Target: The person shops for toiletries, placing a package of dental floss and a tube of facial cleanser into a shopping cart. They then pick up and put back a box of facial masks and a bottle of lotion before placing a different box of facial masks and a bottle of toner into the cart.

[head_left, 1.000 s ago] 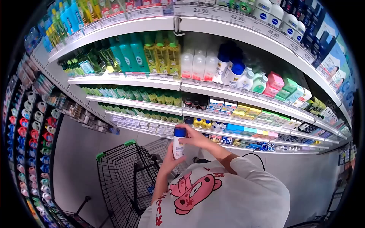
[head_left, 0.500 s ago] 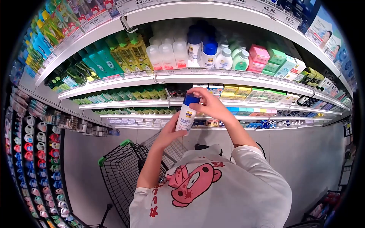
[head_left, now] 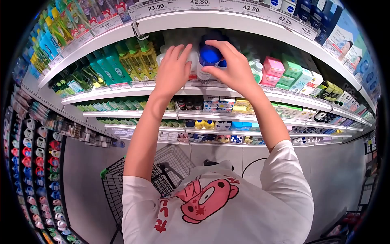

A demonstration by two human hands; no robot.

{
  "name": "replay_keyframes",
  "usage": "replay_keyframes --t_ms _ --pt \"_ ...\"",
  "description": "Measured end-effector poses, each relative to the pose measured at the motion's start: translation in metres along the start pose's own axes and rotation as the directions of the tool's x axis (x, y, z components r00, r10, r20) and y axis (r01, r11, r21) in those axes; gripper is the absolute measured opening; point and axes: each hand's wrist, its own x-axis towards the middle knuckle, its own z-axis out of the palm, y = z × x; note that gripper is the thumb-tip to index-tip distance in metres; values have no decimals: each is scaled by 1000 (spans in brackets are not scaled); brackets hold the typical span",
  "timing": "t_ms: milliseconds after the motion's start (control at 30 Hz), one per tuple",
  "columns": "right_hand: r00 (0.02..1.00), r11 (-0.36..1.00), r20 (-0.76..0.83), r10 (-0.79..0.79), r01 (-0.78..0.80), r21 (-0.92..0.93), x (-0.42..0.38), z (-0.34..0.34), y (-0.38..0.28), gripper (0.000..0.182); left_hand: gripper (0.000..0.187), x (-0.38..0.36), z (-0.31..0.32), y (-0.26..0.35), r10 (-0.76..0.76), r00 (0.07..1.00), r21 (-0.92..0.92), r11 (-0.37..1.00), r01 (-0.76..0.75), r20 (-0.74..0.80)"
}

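At the shelf, my right hand (head_left: 233, 67) is around the blue cap of a white bottle (head_left: 210, 57), its thumb on the near side and fingers at the top. The bottle stands upright at the shelf's front edge, its lower part partly showing beneath the thumb. Just left of it, my left hand (head_left: 172, 73) is raised with fingers stretched out, in front of clear bottles with pinkish lower parts (head_left: 192, 65), mostly hidden by the hand. I see nothing in the left hand.
Yellow pump bottles (head_left: 134, 63) stand to the left, pink boxes (head_left: 273, 67) and green boxes (head_left: 291, 67) to the right. An upper shelf edge (head_left: 243, 20) with price labels overhangs the hands. Below left is a wire shopping cart (head_left: 113, 179).
The blue-capped bottle, held in both hands before, has gone up and forward to the shelf. My left hand has come off it and opened; the right hand stays on its cap.
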Motion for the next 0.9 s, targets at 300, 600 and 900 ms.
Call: replay_keyframes --t_ms 300,600,900 --pt "983 963 138 -121 150 -224 9 21 47 50 39 -11 26 -5 -94 993 73 993 89 70" --pt "981 883 156 -115 173 -437 12 40 62 43 41 -11 18 -2 -92 995 49 994 94 -47" --pt "987 956 -48 -153 136 -259 1 46 25 46 31 -181 -61 8 -537 843 -79 842 534 -36"
